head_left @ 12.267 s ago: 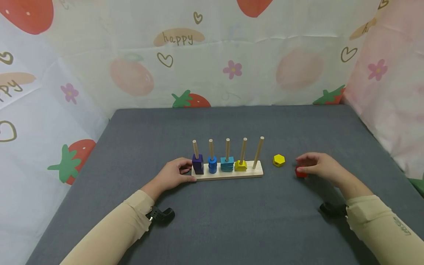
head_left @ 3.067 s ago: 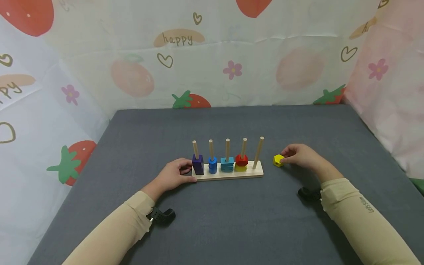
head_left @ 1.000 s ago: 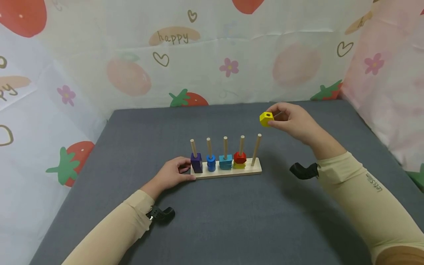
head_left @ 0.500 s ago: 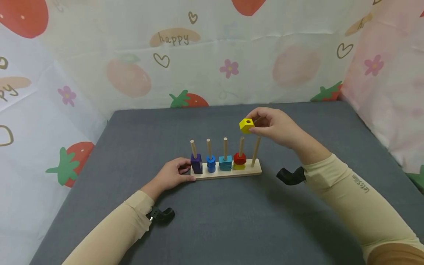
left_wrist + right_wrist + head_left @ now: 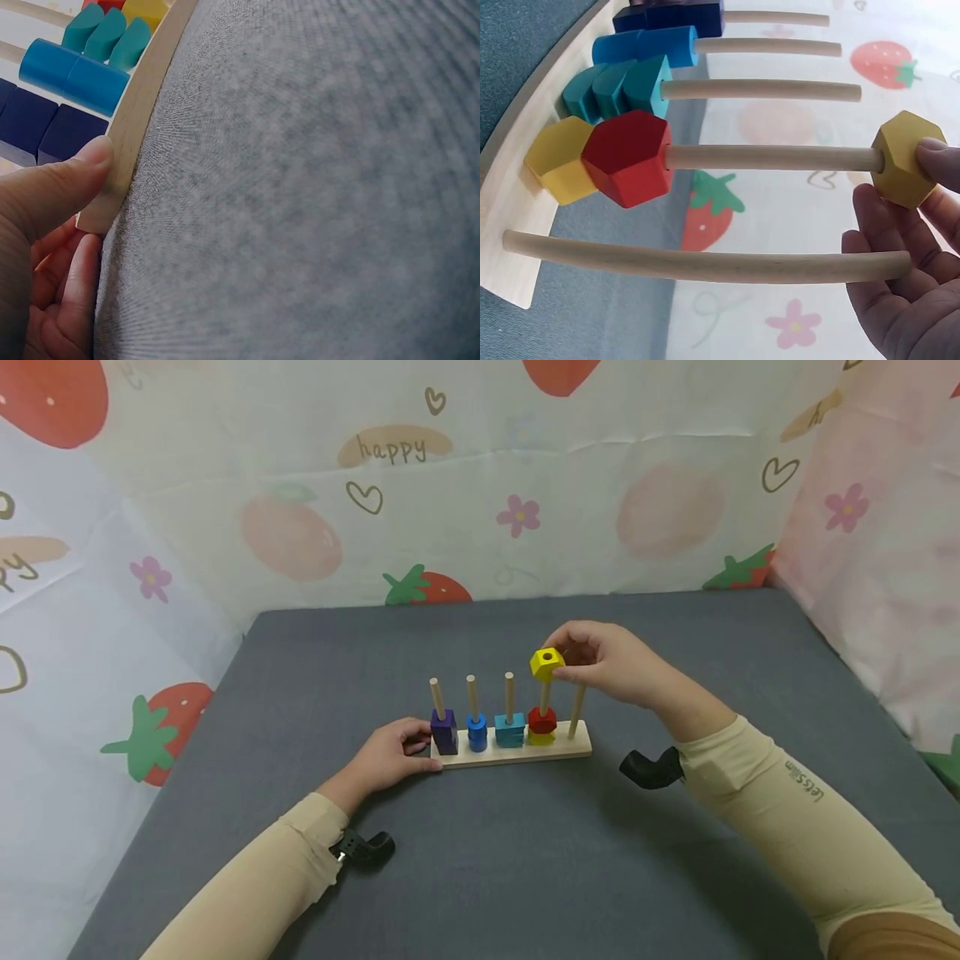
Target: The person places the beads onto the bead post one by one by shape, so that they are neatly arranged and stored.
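My right hand (image 5: 618, 664) pinches a yellow hexagonal block (image 5: 546, 665) between thumb and fingers. In the right wrist view the tip of the fourth peg (image 5: 772, 157) meets the hole in that block (image 5: 906, 159); its upper hole looks dark from above. Lower on this peg, a red hexagonal block (image 5: 630, 157) sits over another yellow one (image 5: 561, 160). At the left end of the wooden peg board (image 5: 517, 759), my left hand (image 5: 382, 753) grips the corner, its thumb (image 5: 75, 176) against the edge and fingers curled behind.
Purple square blocks (image 5: 444, 732), blue cylinders (image 5: 477, 732) and teal blocks (image 5: 509, 731) fill the first three pegs. The bare fifth peg (image 5: 705, 262) stands close to my right fingers. The grey cloth-covered table (image 5: 480, 852) meets a patterned curtain (image 5: 570, 552) behind.
The red block went from the table onto the fourth peg. My right hand then took the yellow block from the table, lifted it and moved it left and down to that peg's tip.
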Demonstrator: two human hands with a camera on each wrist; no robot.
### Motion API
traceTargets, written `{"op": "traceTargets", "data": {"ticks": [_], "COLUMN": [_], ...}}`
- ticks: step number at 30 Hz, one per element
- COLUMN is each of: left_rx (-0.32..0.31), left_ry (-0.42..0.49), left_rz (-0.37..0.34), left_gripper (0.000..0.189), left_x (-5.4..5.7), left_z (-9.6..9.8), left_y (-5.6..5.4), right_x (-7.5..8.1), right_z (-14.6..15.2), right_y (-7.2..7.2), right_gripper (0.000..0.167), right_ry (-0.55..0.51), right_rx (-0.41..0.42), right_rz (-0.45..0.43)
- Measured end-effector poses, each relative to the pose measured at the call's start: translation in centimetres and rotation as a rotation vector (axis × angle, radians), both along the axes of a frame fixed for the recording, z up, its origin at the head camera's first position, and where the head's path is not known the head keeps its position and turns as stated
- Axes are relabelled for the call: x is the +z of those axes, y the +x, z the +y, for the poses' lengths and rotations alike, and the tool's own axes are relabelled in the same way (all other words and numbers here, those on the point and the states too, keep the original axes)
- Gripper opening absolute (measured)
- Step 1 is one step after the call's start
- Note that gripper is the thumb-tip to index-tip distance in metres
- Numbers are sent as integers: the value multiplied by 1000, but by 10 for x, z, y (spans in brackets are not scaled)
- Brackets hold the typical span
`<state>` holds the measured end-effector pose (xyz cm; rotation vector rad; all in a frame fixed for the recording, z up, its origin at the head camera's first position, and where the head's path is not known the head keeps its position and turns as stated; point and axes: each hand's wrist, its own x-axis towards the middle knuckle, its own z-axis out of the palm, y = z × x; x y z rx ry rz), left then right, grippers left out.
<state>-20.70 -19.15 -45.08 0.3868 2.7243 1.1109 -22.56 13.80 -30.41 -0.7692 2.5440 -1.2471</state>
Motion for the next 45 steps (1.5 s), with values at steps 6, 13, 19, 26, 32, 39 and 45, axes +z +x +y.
{"op": "traceTargets", "data": {"ticks": [6,13,19,26,32,39,45], "left_rx": [-6,-9,-11,-11,-17,-14,-22], "left_ry": [2,11,12,15,14,3,-7], "left_rz": [-2,-2,-5,-2,6,-1,-2], "left_gripper": [50,51,50,51,51,51,50], "left_x": [-1,-2,-1,-2,-3,-2,-1], "left_z": [0,-1,-1,1,2,1,0], "left_y": [0,0,-1,-2,-4,-6,-8], "right_x": [-7,-19,-36,-53,-63,-71,-72], "right_z": [1,3,4,3,3,2,2], "right_y": [0,-4,-9,-8,-7,-9,-11], "right_gripper": [24,24,21,23,22,21,25], "right_ry": [-4,-35,-61,-14,7,-3,29], "right_rx": [6,-3,-21,-69,-91,-106,-93], "right_rz": [-52,-72,-97,-153,-166,-177,-157]}}
